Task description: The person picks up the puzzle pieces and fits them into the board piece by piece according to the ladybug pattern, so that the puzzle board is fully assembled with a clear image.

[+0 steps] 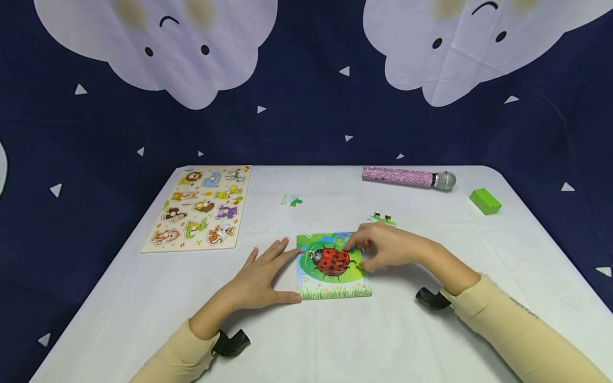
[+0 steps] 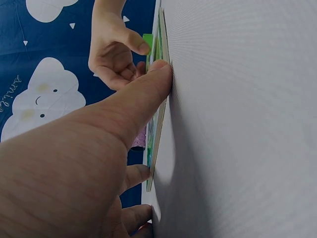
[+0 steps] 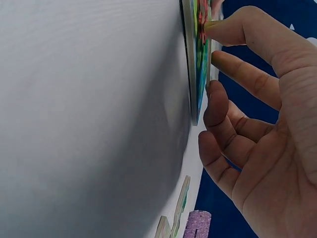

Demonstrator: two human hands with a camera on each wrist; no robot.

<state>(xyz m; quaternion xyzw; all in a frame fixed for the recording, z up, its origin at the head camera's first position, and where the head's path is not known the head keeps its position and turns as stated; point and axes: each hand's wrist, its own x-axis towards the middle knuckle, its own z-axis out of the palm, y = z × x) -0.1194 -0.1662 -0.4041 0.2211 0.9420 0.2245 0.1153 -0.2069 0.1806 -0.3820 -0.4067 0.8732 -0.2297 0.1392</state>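
Note:
A ladybug jigsaw puzzle (image 1: 330, 290) lies flat on the white table, its red spotted beetle on a green leaf. My left hand (image 1: 261, 279) is spread at its left side, the thumb on the lower left corner and the index fingertip by the left edge. My right hand (image 1: 390, 244) is over the puzzle's right side, thumb and fingers bent around a puzzle piece (image 1: 353, 255) with green and red on it. The right wrist view shows this piece (image 3: 209, 69) edge-on, slightly raised from the board; the fingers partly hide it.
Two loose puzzle pieces lie behind: one piece (image 1: 289, 200) at centre, another piece (image 1: 382, 218) beyond my right hand. An animal peg board (image 1: 191, 213) is at left. A pink glitter microphone (image 1: 407, 177) and a green block (image 1: 486, 201) lie at the back right.

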